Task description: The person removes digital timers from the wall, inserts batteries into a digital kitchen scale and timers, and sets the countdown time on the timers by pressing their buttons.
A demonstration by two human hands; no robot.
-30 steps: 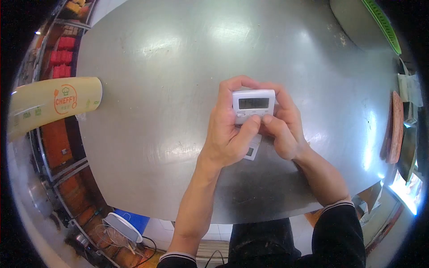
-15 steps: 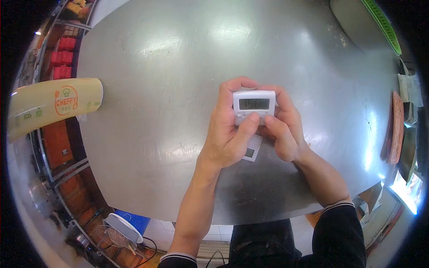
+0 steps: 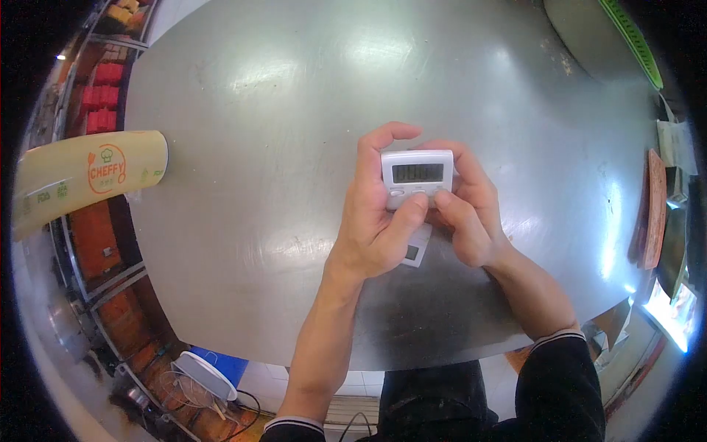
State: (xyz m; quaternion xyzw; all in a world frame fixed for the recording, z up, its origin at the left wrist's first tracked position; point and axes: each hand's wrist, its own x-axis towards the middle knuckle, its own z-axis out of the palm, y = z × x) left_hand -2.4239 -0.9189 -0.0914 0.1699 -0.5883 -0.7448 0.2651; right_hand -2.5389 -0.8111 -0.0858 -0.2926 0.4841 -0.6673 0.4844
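A white digital kitchen timer (image 3: 417,173) is held up between both hands, its screen facing me and showing digits that look like zeros. My left hand (image 3: 374,221) grips its left side, the forefinger curled over the top and the thumb on the buttons below the screen. From the right, my right hand (image 3: 475,210) wraps the other side, its thumb on the right-hand button. Below the hands a second white timer (image 3: 417,247) lies on the metal table (image 3: 258,191), partly hidden by my left hand.
A roll of yellowish film marked CHEFFY (image 3: 92,177) reaches over the table's left edge. Shelves with red packs (image 3: 101,96) stand beyond it. At the far right are a green-rimmed container (image 3: 633,44) and a brown board (image 3: 653,210). A white fan (image 3: 205,377) is at lower left.
The screen of the held timer has gone from digits starting with 15 to what look like zeros. My left forefinger has lifted slightly from the timer's top; both hands otherwise stay in place.
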